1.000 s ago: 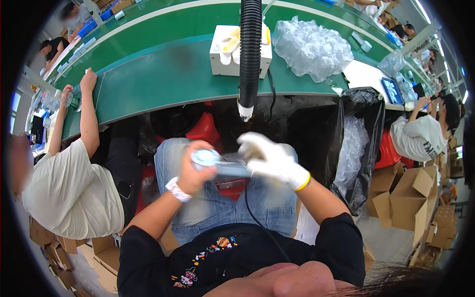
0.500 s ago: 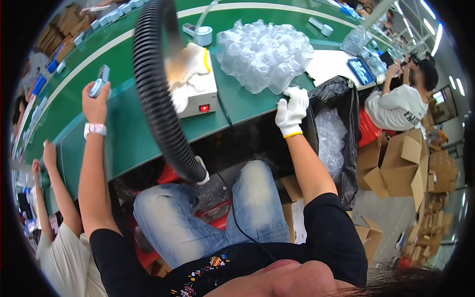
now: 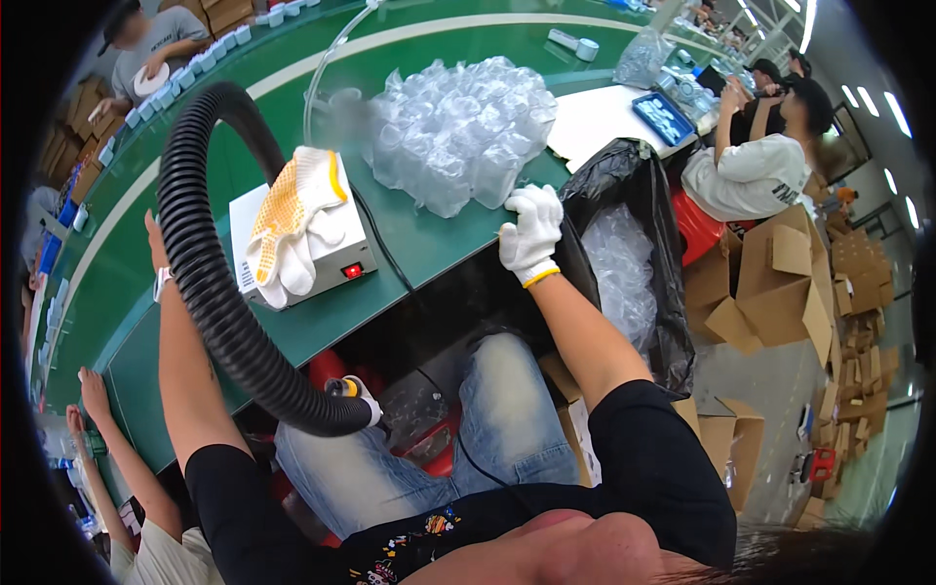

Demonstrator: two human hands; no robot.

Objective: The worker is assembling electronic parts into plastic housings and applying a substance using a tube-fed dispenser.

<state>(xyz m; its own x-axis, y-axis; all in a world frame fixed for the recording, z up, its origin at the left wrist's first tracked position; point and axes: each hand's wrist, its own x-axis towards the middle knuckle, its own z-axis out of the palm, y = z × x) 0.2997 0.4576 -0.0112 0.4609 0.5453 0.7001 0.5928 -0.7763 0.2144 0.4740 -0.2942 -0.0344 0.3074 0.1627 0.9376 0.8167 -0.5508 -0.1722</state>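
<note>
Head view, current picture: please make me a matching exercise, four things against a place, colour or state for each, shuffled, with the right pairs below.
1. right hand
2. loose glove
3. pile of clear plastic
4. hose

A. heaped on the green table
B. black and ridged
C. lying on the white box
D. gloved in white

Pairs: 1-D, 2-C, 3-A, 4-B

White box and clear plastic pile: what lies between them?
Between the white box and plastic pile, the head view shows a black cable on the green tabletop.

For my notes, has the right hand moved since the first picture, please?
Yes, the right hand moved forward, from over the jeans to the near edge of the green table.
</note>
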